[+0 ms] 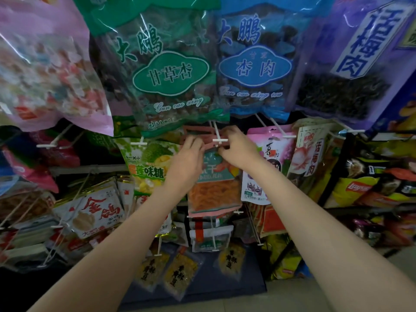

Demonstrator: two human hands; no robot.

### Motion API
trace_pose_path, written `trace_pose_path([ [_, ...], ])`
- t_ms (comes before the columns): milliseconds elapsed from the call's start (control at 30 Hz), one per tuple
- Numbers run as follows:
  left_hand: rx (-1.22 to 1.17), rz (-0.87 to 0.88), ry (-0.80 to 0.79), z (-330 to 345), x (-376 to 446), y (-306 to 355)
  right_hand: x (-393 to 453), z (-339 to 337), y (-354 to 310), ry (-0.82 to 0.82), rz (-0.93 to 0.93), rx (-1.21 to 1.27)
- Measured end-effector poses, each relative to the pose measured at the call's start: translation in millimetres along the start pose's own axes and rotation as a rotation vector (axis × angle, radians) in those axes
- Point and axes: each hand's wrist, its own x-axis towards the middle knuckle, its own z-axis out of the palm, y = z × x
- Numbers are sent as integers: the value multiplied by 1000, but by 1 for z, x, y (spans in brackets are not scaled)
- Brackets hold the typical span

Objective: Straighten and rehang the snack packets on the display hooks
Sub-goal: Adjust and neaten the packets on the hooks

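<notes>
Left hand (188, 154) and right hand (234, 149) pinch the pink-edged clear plastic packet (213, 190) of orange strips by its header, at the white hook (219, 139); it looks light and floppy.

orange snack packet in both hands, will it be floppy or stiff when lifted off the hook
Probably floppy: the orange snack packet is thin film, held at its top edge by the left hand and right hand near the white hook. It likely weighs little, as it hangs from a slim peg. The glossy film may be slippery.
</notes>
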Motion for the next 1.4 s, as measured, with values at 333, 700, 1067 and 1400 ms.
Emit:
trace_pose_path([
  [333,-61,-23,34,-41,-68,-39,-78,55,-44,414,172,151],
  [700,115,-215,11,-80,-50,-97,-33,70,-113,195,-59,16],
  [1067,281,-321,-51,-79,-14,-96,21,78,-134,52,4,-123],
  [1400,268,-235,126,-59,-21,-110,45,93,-133,69,33,9],
])
